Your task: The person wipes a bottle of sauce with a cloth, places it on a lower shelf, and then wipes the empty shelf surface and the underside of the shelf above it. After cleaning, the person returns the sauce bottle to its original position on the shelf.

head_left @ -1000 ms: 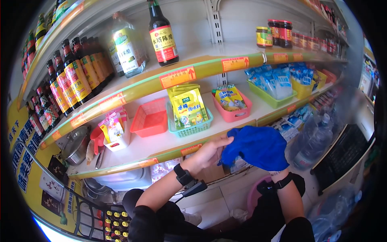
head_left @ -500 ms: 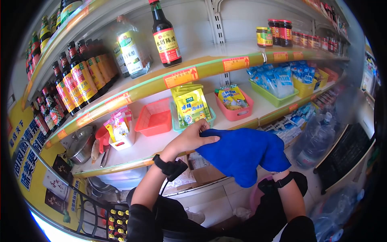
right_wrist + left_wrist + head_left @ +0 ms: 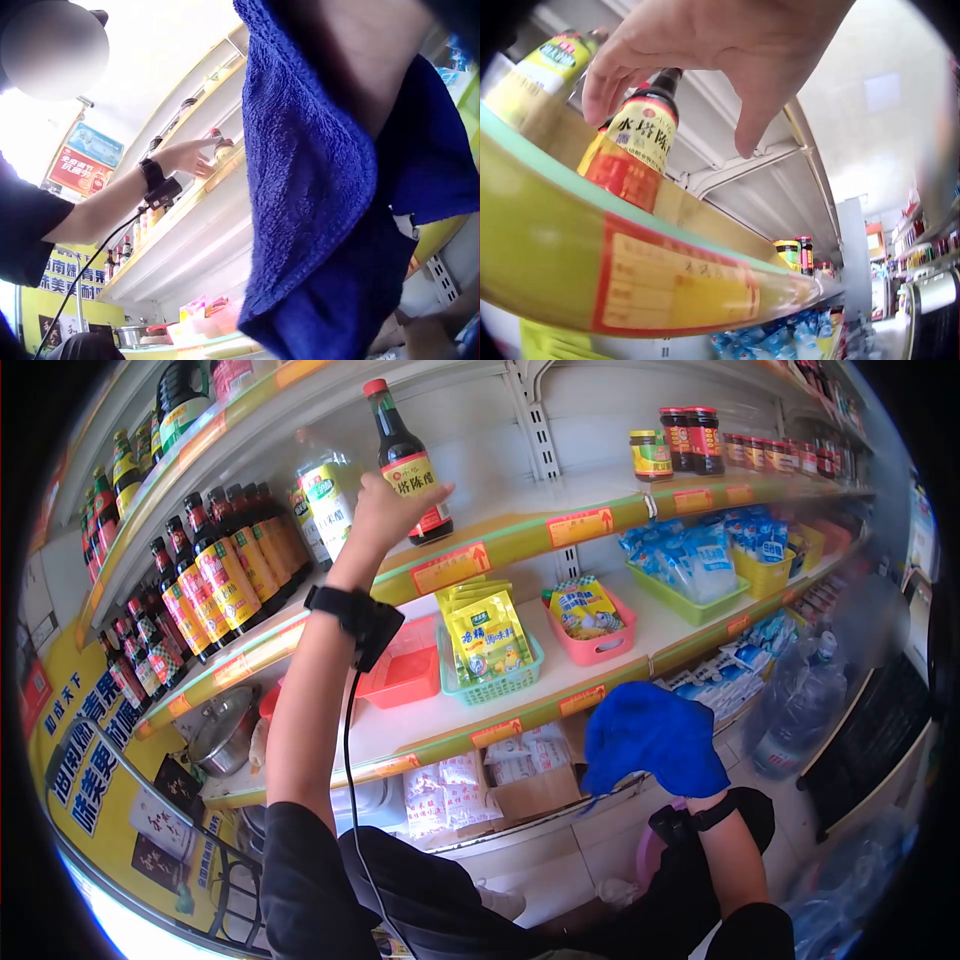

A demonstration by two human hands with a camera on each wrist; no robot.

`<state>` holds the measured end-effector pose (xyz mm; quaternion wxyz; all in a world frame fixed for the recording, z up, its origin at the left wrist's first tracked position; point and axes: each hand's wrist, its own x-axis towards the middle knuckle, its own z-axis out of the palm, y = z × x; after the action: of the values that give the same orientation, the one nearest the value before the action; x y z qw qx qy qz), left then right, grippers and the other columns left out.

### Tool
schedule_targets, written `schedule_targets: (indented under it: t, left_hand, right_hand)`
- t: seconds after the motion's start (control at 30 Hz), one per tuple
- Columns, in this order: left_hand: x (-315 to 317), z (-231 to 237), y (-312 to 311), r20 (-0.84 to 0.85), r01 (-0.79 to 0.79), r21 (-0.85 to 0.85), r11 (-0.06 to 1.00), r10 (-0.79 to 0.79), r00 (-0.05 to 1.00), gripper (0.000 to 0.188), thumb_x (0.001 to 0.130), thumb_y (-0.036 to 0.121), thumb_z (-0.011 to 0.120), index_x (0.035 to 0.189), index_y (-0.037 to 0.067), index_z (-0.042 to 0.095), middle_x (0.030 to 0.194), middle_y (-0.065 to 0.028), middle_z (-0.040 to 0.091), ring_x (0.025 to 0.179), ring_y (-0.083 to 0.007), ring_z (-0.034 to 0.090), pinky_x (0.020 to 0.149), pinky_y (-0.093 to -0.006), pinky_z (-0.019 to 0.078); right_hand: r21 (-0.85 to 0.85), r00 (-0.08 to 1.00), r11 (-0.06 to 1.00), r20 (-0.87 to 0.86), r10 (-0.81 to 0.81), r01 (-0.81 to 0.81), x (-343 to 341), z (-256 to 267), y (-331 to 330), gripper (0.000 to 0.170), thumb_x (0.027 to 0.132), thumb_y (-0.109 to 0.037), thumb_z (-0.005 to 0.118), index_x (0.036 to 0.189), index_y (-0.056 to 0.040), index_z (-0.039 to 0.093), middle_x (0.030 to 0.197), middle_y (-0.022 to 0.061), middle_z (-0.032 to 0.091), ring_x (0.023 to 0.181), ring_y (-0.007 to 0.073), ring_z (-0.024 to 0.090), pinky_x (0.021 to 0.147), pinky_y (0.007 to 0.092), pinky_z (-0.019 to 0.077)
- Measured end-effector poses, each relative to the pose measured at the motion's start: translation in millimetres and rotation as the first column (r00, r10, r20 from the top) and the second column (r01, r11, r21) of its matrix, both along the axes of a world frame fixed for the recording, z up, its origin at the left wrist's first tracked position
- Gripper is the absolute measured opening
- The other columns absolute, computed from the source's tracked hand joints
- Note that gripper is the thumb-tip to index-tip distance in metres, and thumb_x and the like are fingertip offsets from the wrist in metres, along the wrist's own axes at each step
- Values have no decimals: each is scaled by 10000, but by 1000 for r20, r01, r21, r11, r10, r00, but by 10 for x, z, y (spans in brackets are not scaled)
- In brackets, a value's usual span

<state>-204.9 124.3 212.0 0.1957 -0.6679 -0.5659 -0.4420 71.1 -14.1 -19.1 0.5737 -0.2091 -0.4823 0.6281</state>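
Observation:
Raised to the upper shelf, the left hand (image 3: 390,515) is in front of a dark vinegar bottle (image 3: 408,455) with a red cap and yellow-red label. In the left wrist view the hand (image 3: 705,52) has thumb and fingers spread apart, with the bottle (image 3: 639,146) standing upright behind them; contact cannot be told. A blue cloth (image 3: 655,740) drapes over the right hand, which is mostly hidden under it, low at the right. The right wrist view shows the cloth (image 3: 307,172) hanging in folds around that hand.
Clear vinegar bottles (image 3: 325,495) stand left of the dark one, sauce bottles (image 3: 225,570) farther left, jars (image 3: 690,440) at right. Below are a red basket (image 3: 400,678), a teal basket of yellow packets (image 3: 492,685) and a green basket (image 3: 690,605). The shelf edge (image 3: 520,538) runs beneath the bottles.
The left hand has let go of the cloth and risen to the dark bottle. The cloth, stretched between both hands half a second ago, now hangs bunched at the right hand.

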Motion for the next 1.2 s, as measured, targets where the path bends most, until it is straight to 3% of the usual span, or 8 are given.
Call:
schedule_targets:
  t: [0.07,0.2,0.33,0.4,0.83,1.03,1.13,1.2]
  left_hand:
    - [-58,102,285,225,133,-121,984,-103,969,627,642,495,729,824,-85,574,800,-128,604,712,-175,591,515,-287,462]
    - [-71,119,610,130,-167,-42,985,171,977,573,663,455,725,865,-69,610,785,-123,620,691,-179,620,542,-286,476]
    - [-213,172,793,155,30,-121,992,-11,988,529,672,423,721,897,-45,618,830,-116,634,681,-182,628,577,-288,490]
    - [-313,175,896,259,192,-186,964,-140,956,516,678,416,710,917,-33,622,844,-108,642,708,-192,637,619,-300,496]
    - [69,79,161,66,48,195,980,-62,996,641,641,386,733,968,-91,456,862,-246,604,801,-372,614,696,-404,493]
    - [270,14,-191,-104,234,483,844,-210,972,595,649,304,740,1027,-41,438,881,-224,566,799,-385,571,702,-408,470]
    - [365,-192,-425,-120,335,544,770,-324,939,577,650,280,743,1033,-25,438,876,-200,551,791,-347,553,720,-380,457]
    - [457,-380,-667,25,486,383,786,-534,845,548,659,241,745,1024,-24,433,849,-166,568,751,-272,575,684,-344,467]
  right_hand:
    - [104,990,988,104,100,-111,5,57,5,326,633,-54,700,907,52,559,760,123,611,680,191,607,612,282,501]
    - [320,897,881,384,217,-350,66,-282,216,211,693,-123,652,788,40,556,681,136,575,601,197,575,566,302,481]
    - [452,925,816,63,374,-361,103,-150,62,237,783,-184,537,711,42,538,662,155,562,587,216,564,572,314,475]
    - [63,922,925,-73,380,-376,79,-53,-35,335,834,-243,438,715,56,535,665,166,559,603,234,567,602,322,478]
    - [203,970,961,195,146,-186,56,-227,184,267,865,-218,411,693,-19,455,616,100,519,538,192,503,596,299,435]
    - [-20,967,979,-163,197,-202,-50,-98,128,300,852,-272,474,923,14,529,736,116,551,691,207,558,672,331,464]
    - [58,992,997,114,53,-60,46,8,193,406,902,-360,389,1044,-1,512,853,135,560,768,215,575,716,356,470]
    - [601,609,787,679,-409,-142,130,227,176,467,918,-392,336,1146,-6,466,998,144,547,887,231,581,792,394,472]
